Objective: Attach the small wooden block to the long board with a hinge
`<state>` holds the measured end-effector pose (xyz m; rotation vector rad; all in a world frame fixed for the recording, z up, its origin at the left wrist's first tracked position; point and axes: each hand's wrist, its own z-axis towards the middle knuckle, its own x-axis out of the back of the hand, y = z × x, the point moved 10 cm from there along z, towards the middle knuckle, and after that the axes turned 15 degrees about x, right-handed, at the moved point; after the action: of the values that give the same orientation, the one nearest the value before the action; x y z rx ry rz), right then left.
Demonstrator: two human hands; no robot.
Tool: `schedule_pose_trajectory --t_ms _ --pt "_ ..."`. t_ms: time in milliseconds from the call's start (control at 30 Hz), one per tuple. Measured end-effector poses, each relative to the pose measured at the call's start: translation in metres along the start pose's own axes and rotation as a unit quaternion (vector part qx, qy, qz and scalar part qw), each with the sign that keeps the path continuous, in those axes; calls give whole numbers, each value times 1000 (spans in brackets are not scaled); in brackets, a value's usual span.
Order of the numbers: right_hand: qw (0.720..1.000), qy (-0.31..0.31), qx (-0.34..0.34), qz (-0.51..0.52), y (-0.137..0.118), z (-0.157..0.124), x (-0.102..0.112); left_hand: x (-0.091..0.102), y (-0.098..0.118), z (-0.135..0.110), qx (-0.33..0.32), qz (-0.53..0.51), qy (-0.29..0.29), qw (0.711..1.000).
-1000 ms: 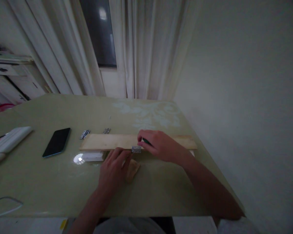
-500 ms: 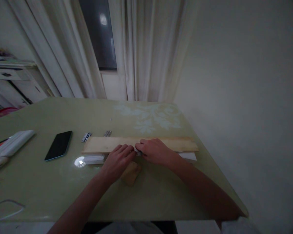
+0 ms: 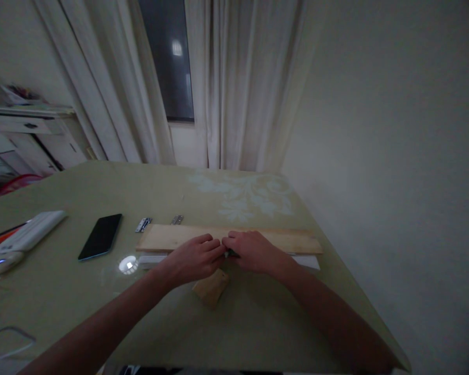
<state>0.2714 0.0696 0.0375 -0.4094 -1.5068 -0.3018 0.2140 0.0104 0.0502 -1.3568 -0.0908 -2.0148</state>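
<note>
A long pale wooden board (image 3: pixel 164 238) lies across the table, with white strips (image 3: pixel 150 260) showing under its near edge. My left hand (image 3: pixel 201 256) is closed at the middle of that edge, fingertips pinched. Facing it, my right hand (image 3: pixel 252 251) is also closed, its fingers almost meeting the left ones. Between them sits a small dark piece (image 3: pixel 231 253), mostly covered by the fingers, too hidden to name. Just below the hands lies a small wooden block (image 3: pixel 211 287). Behind the board are metal hinges (image 3: pixel 177 220) and a further small metal hardware piece (image 3: pixel 143 225).
A black phone (image 3: pixel 100 237) lies left of the board. Farther left is a long white device (image 3: pixel 27 239) with a blue light, beside an orange item (image 3: pixel 2 238). A cable (image 3: pixel 13 329) lies near the front left edge. The wall (image 3: pixel 394 182) borders the table's right side.
The view has shifted slightly, so everything appears a little lower and to the right. My left wrist and forearm have swung lower and outward to the left. Both hands stay together at the board's near edge.
</note>
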Motion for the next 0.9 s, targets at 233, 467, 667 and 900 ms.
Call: schedule_pose_trajectory --t_ms 233,467,667,900 --pt "999 12 9 33 4 0 0 2 -1 7 -13 -50 -40 998" --pt "998 12 3 56 6 2 0 -8 2 10 -47 -45 -86 994" --pt "998 27 9 61 10 2 -2 -20 -1 13 -46 -1 -140 989" --pt "996 24 27 83 10 -3 4 -5 -12 -12 112 -94 -28 989"
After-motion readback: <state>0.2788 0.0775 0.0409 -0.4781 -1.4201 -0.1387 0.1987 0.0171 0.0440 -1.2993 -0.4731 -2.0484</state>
